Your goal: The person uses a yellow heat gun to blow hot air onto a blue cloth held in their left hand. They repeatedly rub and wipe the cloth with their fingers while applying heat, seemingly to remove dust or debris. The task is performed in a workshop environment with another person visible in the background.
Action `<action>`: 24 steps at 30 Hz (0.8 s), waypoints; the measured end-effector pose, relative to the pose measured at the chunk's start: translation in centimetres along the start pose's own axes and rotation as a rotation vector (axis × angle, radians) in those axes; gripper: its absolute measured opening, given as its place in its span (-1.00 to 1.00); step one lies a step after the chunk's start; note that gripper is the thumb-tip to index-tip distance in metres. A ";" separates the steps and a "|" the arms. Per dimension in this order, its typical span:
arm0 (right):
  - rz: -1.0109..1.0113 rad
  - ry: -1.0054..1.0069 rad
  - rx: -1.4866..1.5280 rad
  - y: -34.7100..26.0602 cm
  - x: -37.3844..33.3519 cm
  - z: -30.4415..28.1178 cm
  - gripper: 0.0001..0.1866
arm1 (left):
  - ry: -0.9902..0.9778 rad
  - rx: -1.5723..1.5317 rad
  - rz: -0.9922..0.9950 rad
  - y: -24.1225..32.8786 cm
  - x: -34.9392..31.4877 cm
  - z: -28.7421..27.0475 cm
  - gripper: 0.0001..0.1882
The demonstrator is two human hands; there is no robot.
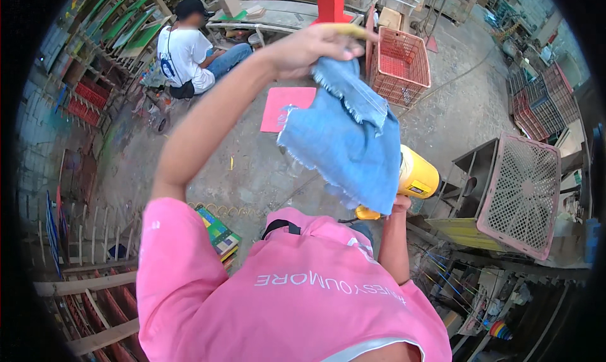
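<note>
Denim cloth (360,147) extends from the left hand (325,46), which pinches its far end; its long axis slants toward the right hand (401,203), partly hidden but gripping a yellow power tool (416,172) beside the cloth's near edge; contact between them, I cannot tell.

Left of the denim cloth (356,150), a panel (284,103) lies on the floor (252,163), with a person (189,56) farther left, while a power tool (419,172) is just right of the cloth and a plastic crate (398,90) stands beyond its right side.
</note>
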State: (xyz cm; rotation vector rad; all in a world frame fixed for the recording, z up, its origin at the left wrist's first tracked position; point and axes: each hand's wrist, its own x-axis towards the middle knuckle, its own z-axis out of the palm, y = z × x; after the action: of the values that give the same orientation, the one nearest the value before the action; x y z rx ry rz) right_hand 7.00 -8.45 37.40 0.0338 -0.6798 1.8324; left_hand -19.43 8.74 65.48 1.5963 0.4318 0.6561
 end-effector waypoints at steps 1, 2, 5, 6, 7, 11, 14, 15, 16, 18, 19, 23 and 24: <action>0.008 -0.011 0.014 -0.1 0.0 0.3 -0.17 | 0.045 -0.181 0.005 -1.5 -1.0 -0.2 -0.46; 0.013 -0.021 0.029 -0.1 0.1 0.8 -0.23 | 0.088 -0.363 0.007 -2.9 -2.1 -0.1 -0.46; 0.042 -0.049 0.075 0.4 0.7 2.6 -0.38 | 0.272 -0.622 0.071 -7.7 -4.8 2.1 -0.48; 0.063 -0.057 0.089 0.5 0.8 3.2 -0.42 | 0.306 -0.746 0.121 -10.3 -5.3 2.8 -0.48; 0.058 -0.053 0.064 0.3 0.7 3.7 -0.47 | 0.333 -0.876 0.170 -12.4 -5.4 3.3 -0.49; 0.042 -0.086 0.031 0.3 0.8 4.3 -0.59 | 0.367 -1.169 0.341 -14.2 -6.7 3.3 -0.54; 0.021 -0.074 0.054 0.1 0.6 4.8 -0.65 | 0.658 -1.064 0.289 -12.5 -8.1 3.3 -0.55; 0.009 -0.068 0.046 0.0 0.6 4.9 -0.65 | 0.599 -1.141 0.336 -12.5 -8.6 3.2 -0.55; -0.004 -0.061 0.040 0.0 0.5 5.0 -0.66 | 0.538 -1.216 0.381 -12.4 -9.3 3.4 -0.55; -0.025 0.006 -0.014 0.1 0.9 5.2 -0.67 | 0.435 -1.295 0.453 -12.4 -9.8 4.0 -0.55; -0.031 0.057 -0.039 0.2 1.1 5.2 -0.66 | 0.394 -1.302 0.478 -11.8 -9.5 4.7 -0.54; -0.040 0.239 -0.116 1.0 1.5 5.8 -0.66 | 0.451 -1.199 0.528 -11.4 -9.5 6.1 -0.52; -0.042 0.300 -0.141 1.2 1.5 5.9 -0.66 | 0.466 -1.148 0.547 -11.2 -9.4 6.2 -0.51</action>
State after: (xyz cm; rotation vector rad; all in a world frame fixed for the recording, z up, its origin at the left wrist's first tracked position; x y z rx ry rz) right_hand 3.65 -10.15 42.32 -0.3119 -0.5886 1.6997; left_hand -21.58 -0.37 52.69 0.4261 -0.0997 1.3846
